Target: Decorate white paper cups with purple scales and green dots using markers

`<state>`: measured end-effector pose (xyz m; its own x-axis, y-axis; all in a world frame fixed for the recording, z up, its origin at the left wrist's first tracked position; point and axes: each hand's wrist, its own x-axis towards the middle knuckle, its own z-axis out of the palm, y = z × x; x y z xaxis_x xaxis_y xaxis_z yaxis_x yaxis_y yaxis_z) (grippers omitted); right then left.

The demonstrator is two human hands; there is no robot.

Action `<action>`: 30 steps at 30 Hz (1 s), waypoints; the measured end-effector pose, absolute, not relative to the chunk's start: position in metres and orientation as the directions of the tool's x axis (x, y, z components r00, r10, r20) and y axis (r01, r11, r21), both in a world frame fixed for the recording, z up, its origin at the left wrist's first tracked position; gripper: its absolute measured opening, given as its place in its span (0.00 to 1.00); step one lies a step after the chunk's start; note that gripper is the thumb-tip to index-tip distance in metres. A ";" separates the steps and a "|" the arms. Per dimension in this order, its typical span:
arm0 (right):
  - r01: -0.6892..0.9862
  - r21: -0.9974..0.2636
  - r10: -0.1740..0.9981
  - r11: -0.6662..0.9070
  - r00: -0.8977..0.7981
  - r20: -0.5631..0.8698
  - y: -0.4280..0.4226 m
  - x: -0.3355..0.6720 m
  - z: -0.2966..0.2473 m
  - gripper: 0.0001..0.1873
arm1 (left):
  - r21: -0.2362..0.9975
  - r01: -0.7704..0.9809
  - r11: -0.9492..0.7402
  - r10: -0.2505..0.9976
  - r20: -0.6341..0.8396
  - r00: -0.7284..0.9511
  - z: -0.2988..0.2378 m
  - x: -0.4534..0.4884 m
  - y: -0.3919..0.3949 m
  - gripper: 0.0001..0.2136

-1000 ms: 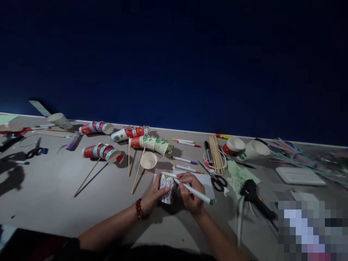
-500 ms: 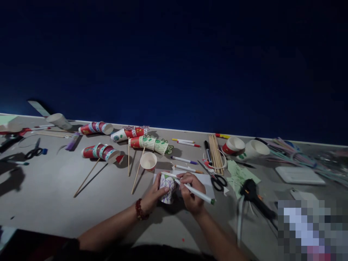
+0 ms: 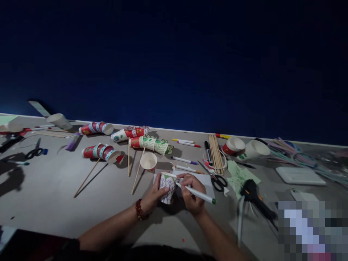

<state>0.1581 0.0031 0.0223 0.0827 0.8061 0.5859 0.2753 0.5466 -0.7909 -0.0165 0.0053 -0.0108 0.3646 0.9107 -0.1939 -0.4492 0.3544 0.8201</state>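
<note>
My left hand is wrapped round the side of a white paper cup with a purple scale pattern and a green patch near its top. My right hand grips a white marker with a green end, its tip close to the cup's right side. A second thin white pen lies across the cup's top and runs back to the right fingers. Beneath them is a sheet of white paper. An upright paper cup stands just beyond my left hand.
Decorated cup figures on sticks lie to the left and at the back. Scissors, wooden sticks, a green crumpled paper and a black glue gun are on the right. Several markers lie ahead.
The marker in my right hand has shifted very slightly to the right, its tip moving a little off the cup. My left hand and the cup look almost unmoved.
</note>
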 end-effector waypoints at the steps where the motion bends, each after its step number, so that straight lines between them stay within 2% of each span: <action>1: 0.273 -0.794 0.808 0.543 0.086 0.582 0.003 0.158 0.021 0.07 | 0.821 -0.451 0.350 0.912 -0.190 0.362 -0.011 -0.016 0.005 0.30; 30: 0.222 -0.835 0.833 0.503 0.134 0.537 0.004 0.155 0.017 0.05 | 0.814 -0.460 0.353 0.908 -0.179 0.379 -0.018 -0.017 0.006 0.30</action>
